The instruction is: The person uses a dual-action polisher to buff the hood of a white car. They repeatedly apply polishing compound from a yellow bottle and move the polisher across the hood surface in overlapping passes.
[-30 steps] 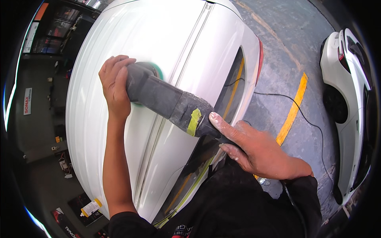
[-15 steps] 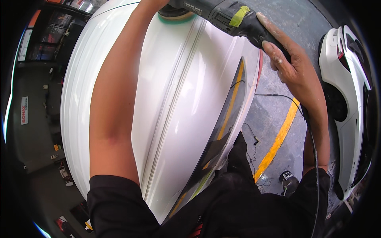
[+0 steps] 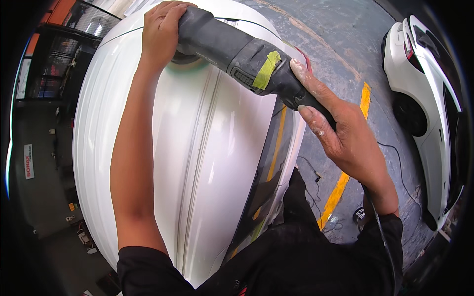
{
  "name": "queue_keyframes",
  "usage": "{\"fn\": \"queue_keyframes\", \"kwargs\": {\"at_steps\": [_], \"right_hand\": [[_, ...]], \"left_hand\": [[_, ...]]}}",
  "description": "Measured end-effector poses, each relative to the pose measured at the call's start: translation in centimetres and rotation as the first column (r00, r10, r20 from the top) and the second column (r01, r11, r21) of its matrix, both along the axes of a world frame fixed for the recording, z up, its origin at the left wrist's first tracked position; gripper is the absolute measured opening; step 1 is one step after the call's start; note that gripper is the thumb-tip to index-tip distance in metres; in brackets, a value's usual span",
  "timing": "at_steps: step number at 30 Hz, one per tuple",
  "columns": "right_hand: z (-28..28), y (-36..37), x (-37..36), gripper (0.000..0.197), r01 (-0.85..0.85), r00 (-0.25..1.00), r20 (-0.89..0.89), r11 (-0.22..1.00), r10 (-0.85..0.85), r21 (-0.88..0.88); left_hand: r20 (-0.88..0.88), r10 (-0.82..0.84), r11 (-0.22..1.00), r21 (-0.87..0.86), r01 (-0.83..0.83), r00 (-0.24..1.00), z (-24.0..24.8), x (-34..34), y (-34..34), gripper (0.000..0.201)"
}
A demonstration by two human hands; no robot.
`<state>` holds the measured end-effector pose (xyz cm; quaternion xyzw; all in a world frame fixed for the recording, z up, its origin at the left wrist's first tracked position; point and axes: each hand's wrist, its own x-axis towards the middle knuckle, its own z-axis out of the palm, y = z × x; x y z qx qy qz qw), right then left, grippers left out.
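A black electric car polisher [image 3: 217, 43] with a strip of yellow-green tape [image 3: 267, 70] around its body lies across the roof of a white car [image 3: 232, 143]. My left hand [image 3: 164, 24] is wrapped over its head end. At the other end, my right hand [image 3: 340, 121] grips the rear handle, with pale residue on thumb and fingers. Below the head, the round green pad [image 3: 190, 66] meets the white roof, its edge blurred. Some left fingers are hidden behind the tool head.
A black power cord [image 3: 382, 232] hangs by my right arm. Another white car [image 3: 419, 98] stands at the right. On the grey floor are a yellow line [image 3: 340, 190], thin cables [image 3: 312, 167] and a black container [image 3: 359, 215]. Dark trim [image 3: 197, 143] runs along the roof.
The polisher and both hands sit lower and further left in the picture, and the polisher's head end and left hand have come fully into view. The view has also shifted somewhat.
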<state>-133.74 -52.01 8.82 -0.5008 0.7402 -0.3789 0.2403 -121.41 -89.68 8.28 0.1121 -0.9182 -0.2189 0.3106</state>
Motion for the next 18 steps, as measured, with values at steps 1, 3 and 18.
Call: {"fn": "queue_keyframes", "kwargs": {"at_steps": [1,3,18], "right_hand": [[-0.2,-0.7,-0.9,0.061,0.005,1.0,-0.024,1.0,-0.006,-0.005],[-0.8,-2.1,-3.1,0.06,0.022,0.997,-0.07,1.0,-0.023,-0.013],[-6.9,-1.7,-14.2,0.064,0.192,0.981,0.0,0.98,-0.192,-0.044]], "left_hand": [[-0.004,-0.009,0.999,-0.034,0.009,1.0,-0.1,-1.0,-1.0,0.045],[-0.048,-0.062,0.796,-0.605,0.021,0.997,-0.8,-3.4,-3.5,0.02],[0.102,-0.013,0.831,-0.551,0.068,0.995,-4.8,-21.9,-7.1,0.028]]}}
